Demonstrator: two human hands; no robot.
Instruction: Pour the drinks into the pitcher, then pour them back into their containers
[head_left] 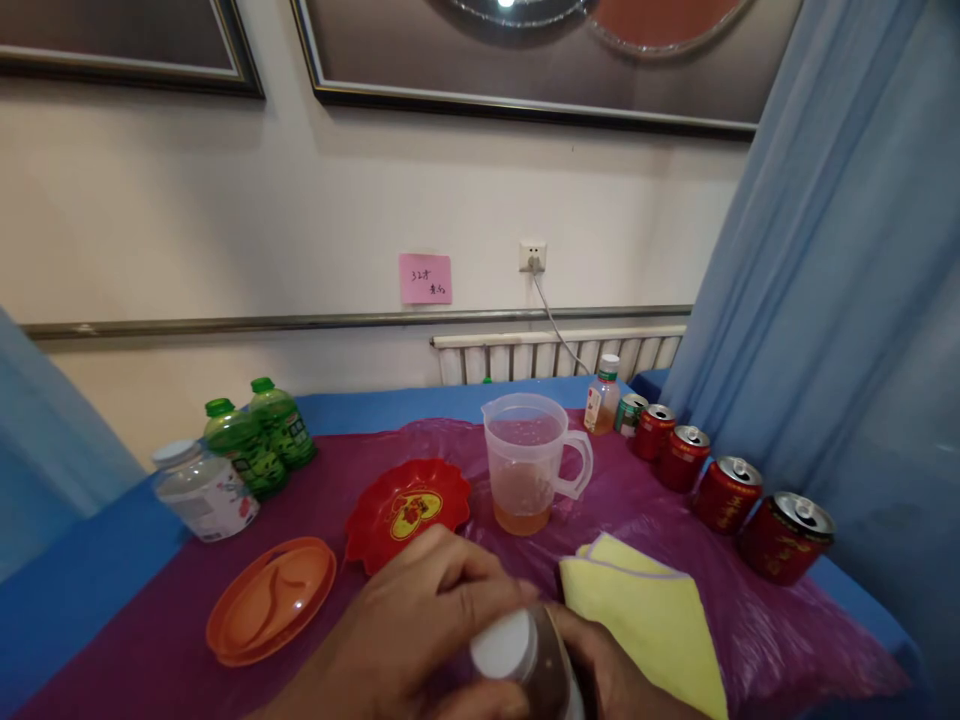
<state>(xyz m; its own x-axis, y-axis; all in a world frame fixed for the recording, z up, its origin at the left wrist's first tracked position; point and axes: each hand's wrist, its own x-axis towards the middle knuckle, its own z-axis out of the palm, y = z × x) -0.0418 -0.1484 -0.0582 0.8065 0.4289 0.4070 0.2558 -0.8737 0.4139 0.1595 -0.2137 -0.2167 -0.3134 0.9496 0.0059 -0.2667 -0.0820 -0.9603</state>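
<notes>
Low in the head view, a bottle point(551, 660) with a white cap point(504, 645) is tilted toward the left. My right hand point(611, 665) is closed around the bottle's body on its right side. My left hand point(409, 630) is curled about the cap, fingers above it and thumb below, slightly blurred. Just beyond the hands stands a clear measuring jug point(525, 465) with a little amber liquid at its bottom. A red scalloped dish point(367, 510) sits past my left hand. Beside my right hand lies a folded yellow cloth point(645, 620). The bottle's lower part is hidden.
Left are an orange divided plate point(270, 600), a clear jar point(206, 495) and two green bottles point(251, 450). Several red cans point(727, 495), a green can point(630, 415) and a small amber-liquid bottle point(602, 395) line the right. Purple plastic sheeting point(150, 640) covers the blue table.
</notes>
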